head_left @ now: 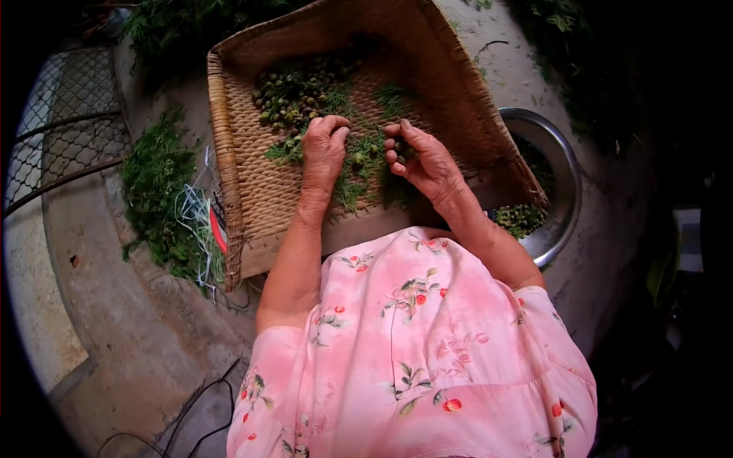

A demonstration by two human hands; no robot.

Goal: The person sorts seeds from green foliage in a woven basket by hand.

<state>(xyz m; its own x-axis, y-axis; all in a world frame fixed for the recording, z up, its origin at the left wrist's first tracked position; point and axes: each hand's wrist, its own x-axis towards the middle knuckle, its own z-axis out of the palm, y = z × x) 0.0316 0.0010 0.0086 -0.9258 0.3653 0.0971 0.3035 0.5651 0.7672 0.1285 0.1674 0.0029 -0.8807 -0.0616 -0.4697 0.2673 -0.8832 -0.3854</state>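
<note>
Cones in my curled right hand may spill if its grip loosens; whether my pinched left hand holds something, I cannot tell.

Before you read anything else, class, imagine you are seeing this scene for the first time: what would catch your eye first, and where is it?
The pink flowered garment filling the lower middle stands out first. Above it, the left hand and the right hand work over greenery in a woven basket. A shiny metal bowl sits at the basket's right.
</note>
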